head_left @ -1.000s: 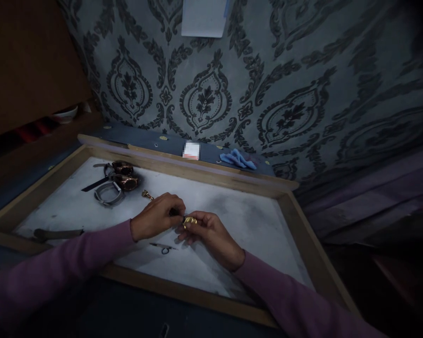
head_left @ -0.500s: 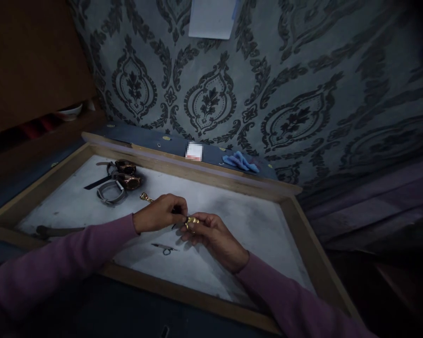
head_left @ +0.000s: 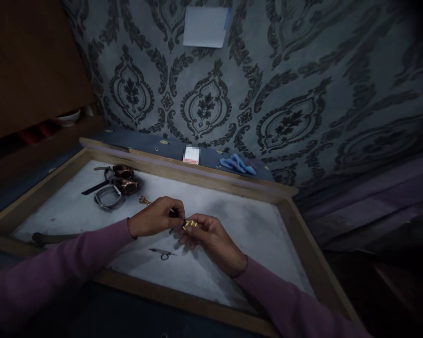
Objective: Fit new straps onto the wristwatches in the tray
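It's dim in here, the light cool and bluish. Dark leafy medallions cover the grey-blue wall [head_left: 246, 89] ahead of me, a pale sheet [head_left: 206, 28] up on it. Brown wooden furniture [head_left: 24, 61] stands left; purplish cloth [head_left: 370, 211] falls in folds at right.

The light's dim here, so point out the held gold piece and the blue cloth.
Held gold piece [head_left: 190, 224]: head view, on its shiny upper surface.
Blue cloth [head_left: 237, 164]: head view, on its crumpled middle.

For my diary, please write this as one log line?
left hand: pinched beside gold piece | right hand: holding gold piece | in tray: small looped tool
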`<state>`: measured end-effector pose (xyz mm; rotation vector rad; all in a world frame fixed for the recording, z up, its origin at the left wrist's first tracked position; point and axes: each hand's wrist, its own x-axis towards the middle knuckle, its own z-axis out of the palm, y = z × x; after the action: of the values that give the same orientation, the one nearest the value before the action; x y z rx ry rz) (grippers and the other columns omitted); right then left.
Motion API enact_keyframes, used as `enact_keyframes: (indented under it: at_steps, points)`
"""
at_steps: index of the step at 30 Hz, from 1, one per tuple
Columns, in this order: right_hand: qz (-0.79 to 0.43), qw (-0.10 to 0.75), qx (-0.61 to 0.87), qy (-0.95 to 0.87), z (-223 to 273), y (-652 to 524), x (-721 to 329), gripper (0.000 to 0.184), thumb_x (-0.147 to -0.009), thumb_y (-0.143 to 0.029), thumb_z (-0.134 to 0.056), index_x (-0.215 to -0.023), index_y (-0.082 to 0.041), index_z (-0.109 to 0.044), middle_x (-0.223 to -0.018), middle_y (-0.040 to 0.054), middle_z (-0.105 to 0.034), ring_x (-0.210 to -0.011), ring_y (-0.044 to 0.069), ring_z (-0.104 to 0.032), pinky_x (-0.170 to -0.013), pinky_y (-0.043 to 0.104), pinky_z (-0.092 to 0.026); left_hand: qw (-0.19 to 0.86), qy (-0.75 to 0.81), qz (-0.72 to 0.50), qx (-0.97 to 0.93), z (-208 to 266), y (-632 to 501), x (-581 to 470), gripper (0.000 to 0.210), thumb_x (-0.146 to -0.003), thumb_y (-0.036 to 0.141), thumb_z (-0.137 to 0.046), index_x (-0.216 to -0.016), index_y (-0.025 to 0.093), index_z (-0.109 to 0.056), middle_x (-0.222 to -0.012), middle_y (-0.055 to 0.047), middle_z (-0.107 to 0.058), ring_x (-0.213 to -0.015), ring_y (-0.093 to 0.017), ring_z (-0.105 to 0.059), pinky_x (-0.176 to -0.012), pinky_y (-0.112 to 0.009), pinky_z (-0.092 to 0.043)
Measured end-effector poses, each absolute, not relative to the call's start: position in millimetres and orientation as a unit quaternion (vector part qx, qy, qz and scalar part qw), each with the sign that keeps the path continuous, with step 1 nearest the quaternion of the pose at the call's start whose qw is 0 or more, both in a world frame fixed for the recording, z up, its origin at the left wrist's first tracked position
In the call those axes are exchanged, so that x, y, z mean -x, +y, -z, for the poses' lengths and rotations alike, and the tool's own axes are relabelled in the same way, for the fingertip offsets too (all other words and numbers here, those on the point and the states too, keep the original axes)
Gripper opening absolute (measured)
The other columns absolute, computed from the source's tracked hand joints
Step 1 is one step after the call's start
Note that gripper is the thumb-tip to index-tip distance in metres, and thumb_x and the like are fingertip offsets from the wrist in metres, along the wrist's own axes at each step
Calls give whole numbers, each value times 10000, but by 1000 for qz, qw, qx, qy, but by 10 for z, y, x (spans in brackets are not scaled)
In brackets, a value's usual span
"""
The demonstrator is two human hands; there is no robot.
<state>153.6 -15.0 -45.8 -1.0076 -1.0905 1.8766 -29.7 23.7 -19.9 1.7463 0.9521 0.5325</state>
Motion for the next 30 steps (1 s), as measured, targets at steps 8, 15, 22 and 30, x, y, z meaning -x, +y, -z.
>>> enact_keyframes:
  at_steps: [8, 15, 22, 30]
  points:
    - [-722, 368, 385, -442, 457, -155, -1534, 264, -722, -344, -786, -813, -133, -655, -772, 59, -740, -626, 154, -701, -505, 216, -476, 522, 401, -212, -722, 210, 241, 305, 71, -729, 205, -615, -736, 134, -616, -665, 2, -627, -634, -132, -559, -610, -225, -433]
    - [-698, 368, 389, -476, 479, -159, -1522, 305, -745, -410, -764, -801, -139, -634, -721, 45, -725, -594, 149, -694, -491, 217, -483, 499, 412, -217, -731, 210, 221, 302, 50, -704, 163, -600, -734, 132, -627, -688, -6, -634, -653, -141, -563, -612, -229, -422]
    - [-678, 364, 387, -508, 443, -178, -1530, 319, -775, -441, -733, -830, -150, -615, -657, 22, -691, -589, 154, -690, -480, 211, -468, 471, 399, -244, -748, 196, 181, 285, 67, -695, 123, -568, -719, 147, -626, -713, -4, -643, -687, -142, -572, -650, -230, -431]
    - [-668, 390, 384, -504, 428, -179, -1512, 252, -773, -388, -734, -787, -163, -623, -661, 1, -659, -544, 121, -642, -452, 199, -464, 460, 400, -247, -753, 166, 145, 279, 51, -723, 142, -578, -738, 148, -626, -734, -11, -649, -708, -152, -580, -677, -248, -441]
